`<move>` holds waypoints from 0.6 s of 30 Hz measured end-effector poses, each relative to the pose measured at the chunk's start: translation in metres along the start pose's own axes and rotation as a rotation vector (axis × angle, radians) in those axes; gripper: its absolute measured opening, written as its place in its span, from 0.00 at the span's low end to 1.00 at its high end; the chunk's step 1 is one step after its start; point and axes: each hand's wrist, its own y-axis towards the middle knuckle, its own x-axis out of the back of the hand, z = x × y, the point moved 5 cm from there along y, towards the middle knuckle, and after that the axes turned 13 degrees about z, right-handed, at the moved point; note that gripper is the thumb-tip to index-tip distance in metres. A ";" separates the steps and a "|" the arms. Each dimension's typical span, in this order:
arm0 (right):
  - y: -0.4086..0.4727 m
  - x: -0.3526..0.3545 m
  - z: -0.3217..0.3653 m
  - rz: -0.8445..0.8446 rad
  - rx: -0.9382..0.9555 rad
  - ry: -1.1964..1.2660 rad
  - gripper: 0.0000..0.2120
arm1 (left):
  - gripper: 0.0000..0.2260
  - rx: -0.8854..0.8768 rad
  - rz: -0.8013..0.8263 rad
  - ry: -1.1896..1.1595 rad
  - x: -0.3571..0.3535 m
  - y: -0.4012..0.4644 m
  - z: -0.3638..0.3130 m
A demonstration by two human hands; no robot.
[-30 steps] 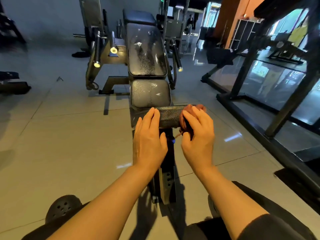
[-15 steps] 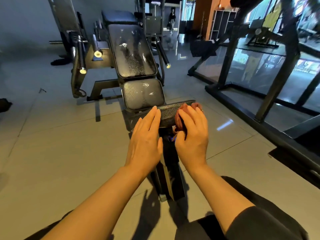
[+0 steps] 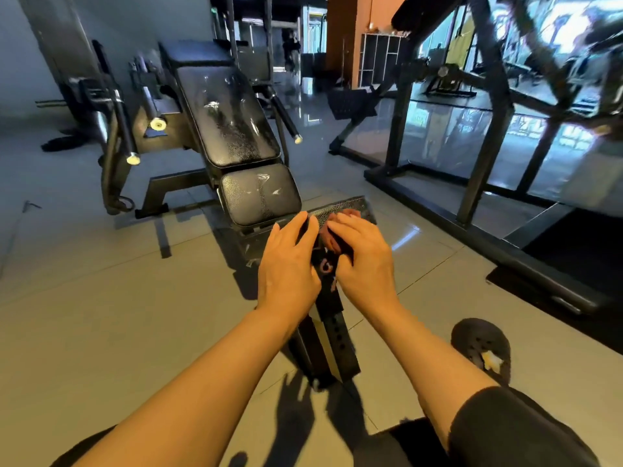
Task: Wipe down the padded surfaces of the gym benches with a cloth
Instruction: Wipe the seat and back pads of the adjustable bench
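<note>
A tiled gym floor spreads under dim light, with dark steel frames along the right and a black adjustable bench standing in the middle. At the near end of that bench, a reddish-brown cloth lies bunched on the padded roller, the short textured cushion set crosswise just in front of the seat pad. The right hand lies over the cloth, fingers long and only gently bent, pressing it onto the padding rather than gripping it. The left hand rests flat beside it on the roller's left part, fingers spread and straight, holding nothing.

The cloth looks soft, light and limp; it should fold around the roller's curve easily, so it is best handled under a flat palm, with the loose edge tucked in so that it does not trail. The padding appears firm but yielding, its grained cover probably giving the cloth some grip.

Beyond the seat, the long back pad rises at a tilt, its surface streaked and glossy. A dark shoe shows on the floor at lower right.
</note>
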 end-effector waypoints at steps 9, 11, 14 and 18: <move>0.009 0.001 0.014 0.074 -0.186 -0.010 0.23 | 0.34 -0.031 0.127 0.042 0.004 0.001 0.003; 0.008 0.016 0.011 0.030 -0.227 0.030 0.22 | 0.34 -0.057 0.139 0.063 0.004 0.000 0.003; 0.006 0.039 -0.020 -0.156 -0.418 0.121 0.23 | 0.34 -0.090 0.148 0.091 0.005 0.001 0.004; 0.014 0.042 -0.041 -0.302 -0.634 0.209 0.23 | 0.35 -0.106 0.096 0.062 0.003 0.002 0.008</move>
